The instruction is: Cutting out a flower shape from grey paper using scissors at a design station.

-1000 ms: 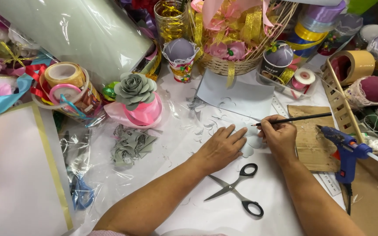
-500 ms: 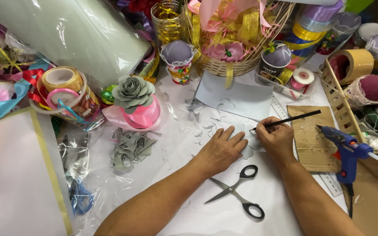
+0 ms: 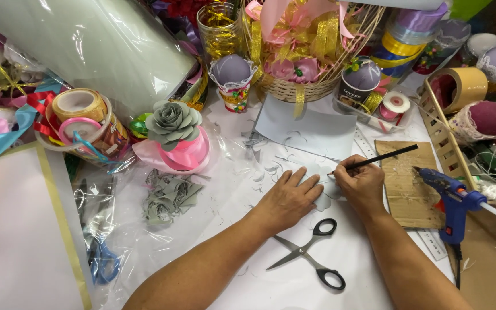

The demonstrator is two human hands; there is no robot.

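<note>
Closest to me, a pair of black-handled scissors [image 3: 308,257] lies half open on the white counter [image 3: 351,270], just in front of my hands, within easy reach.

My left hand [image 3: 287,198] lies flat with the fingers spread and pressed down on a pale cut-out paper shape [image 3: 321,194]. It grips nothing; it only pins the paper, which I judge keeps it from sliding under the pencil. My right hand [image 3: 361,185] is curled shut around a thin black pencil [image 3: 378,158], the point touching the paper just beside my left fingertips and the shaft slanting up and away to the right. The paper shape sits between and partly under both hands, so I see little of its outline.

To my right a blue glue gun [image 3: 453,198] rests at the edge of a scrap of brown cardboard [image 3: 404,182]; the cardboard probably serves to catch drips. To my left, a heap of grey paper petals [image 3: 169,196] lies on crinkled clear film.

Further back, a finished grey paper rose [image 3: 173,121] sits on a pink holder, and a larger grey sheet [image 3: 311,129] lies just beyond my hands, ringed by curled offcuts. Behind that stands a wicker basket [image 3: 301,86] with pink and gold ribbon, a tub of ribbon rolls [image 3: 81,123] to the left, and a big roll of clear wrap [image 3: 87,46] in the far corner.
</note>
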